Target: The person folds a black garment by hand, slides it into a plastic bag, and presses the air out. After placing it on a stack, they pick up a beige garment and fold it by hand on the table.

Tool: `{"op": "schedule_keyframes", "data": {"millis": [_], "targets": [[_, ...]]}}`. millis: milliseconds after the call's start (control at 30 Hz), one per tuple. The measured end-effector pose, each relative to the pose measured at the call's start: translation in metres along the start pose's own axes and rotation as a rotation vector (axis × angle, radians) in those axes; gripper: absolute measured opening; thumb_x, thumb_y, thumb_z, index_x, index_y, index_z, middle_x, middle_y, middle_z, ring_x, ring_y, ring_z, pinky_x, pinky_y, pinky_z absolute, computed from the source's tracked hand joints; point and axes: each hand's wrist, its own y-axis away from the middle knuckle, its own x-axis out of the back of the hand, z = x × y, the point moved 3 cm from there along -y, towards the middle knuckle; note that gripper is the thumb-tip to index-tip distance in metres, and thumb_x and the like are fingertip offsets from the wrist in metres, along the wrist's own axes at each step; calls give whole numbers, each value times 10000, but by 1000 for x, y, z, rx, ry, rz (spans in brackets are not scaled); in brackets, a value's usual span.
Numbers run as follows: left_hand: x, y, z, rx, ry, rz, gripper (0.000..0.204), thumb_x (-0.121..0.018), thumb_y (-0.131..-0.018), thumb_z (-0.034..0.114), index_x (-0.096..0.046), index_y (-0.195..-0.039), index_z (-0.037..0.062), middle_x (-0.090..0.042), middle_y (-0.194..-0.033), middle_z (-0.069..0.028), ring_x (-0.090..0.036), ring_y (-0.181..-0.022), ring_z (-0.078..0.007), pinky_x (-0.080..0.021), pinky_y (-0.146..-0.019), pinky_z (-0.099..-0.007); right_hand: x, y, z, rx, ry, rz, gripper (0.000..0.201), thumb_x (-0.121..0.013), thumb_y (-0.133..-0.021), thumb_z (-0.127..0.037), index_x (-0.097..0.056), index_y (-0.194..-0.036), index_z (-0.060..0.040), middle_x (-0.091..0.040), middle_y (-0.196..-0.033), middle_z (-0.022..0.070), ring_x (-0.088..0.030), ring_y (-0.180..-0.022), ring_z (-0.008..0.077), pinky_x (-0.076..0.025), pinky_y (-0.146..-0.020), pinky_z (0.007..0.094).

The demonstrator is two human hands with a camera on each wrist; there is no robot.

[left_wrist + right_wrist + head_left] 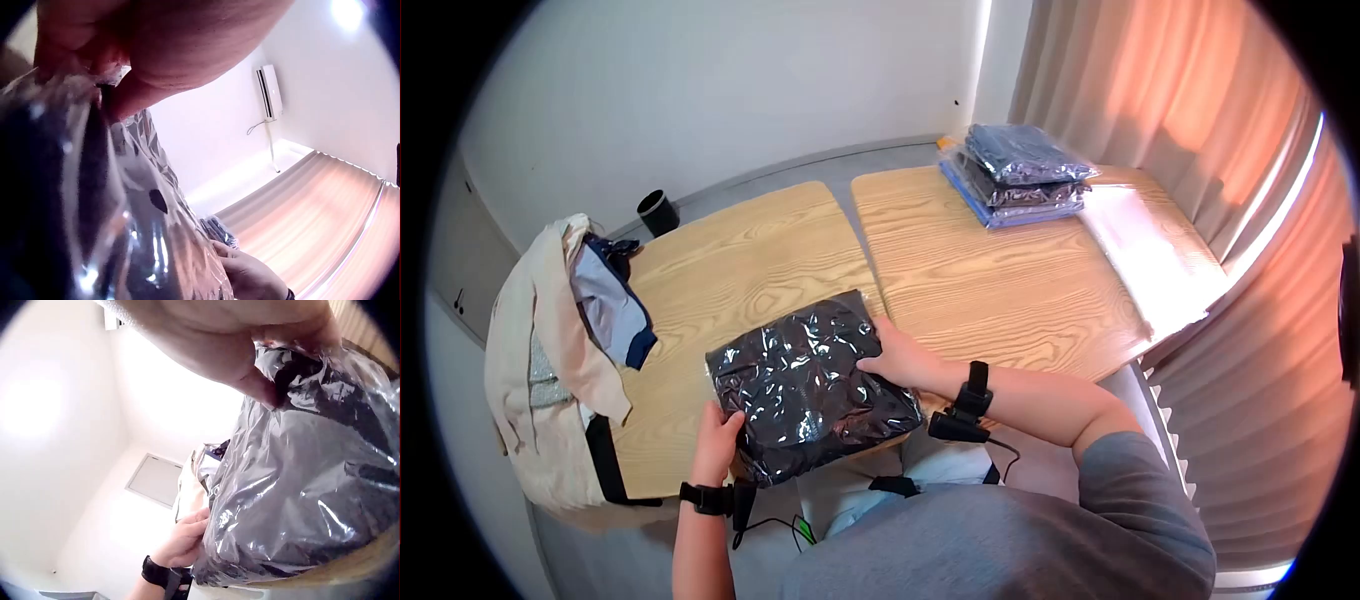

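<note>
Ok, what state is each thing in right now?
Dark bagged garment: folded, in clear plastic, held at both sides
Left grip: holding its left edge
Right grip: holding its right edge
Stack of bagged clothes: piled on the table
Loose clothes: unbagged, draped over the edge
Bin: upright

Passable in head view: upper left of centre, over left table (750,245); right of centre, over right table (985,290). Blocked upper right by stack (1025,160), far left by clothes (550,330), lower centre by bag (805,385), left hand (718,440) and right hand (903,358).
</note>
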Motion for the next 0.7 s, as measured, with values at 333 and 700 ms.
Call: {"op": "schedule_keyframes", "data": {"millis": [333, 700], "targets": [[-60, -41, 83, -48, 235, -7, 147, -593, -879, 86, -472, -932, 21, -524, -836, -41, -490, -758, -114, -430, -653, -274, 88, -40, -2, 47, -476, 40, 492, -674, -787, -56, -473, -1222, 59, -622, -1069, 168, -602, -973, 236, -486, -844, 327], [-189, -229, 142, -184, -84, 22, 208, -602, -870, 92, -528, -1008, -44, -594, -869, -89, -559, -737, -181, -453, -626, -333, 203, -9, 97, -130, -810, 285, 371, -609, -878, -173, -497, -1193, -13, -587, -950, 87, -586, -872, 157, -476, -695, 259]]}}
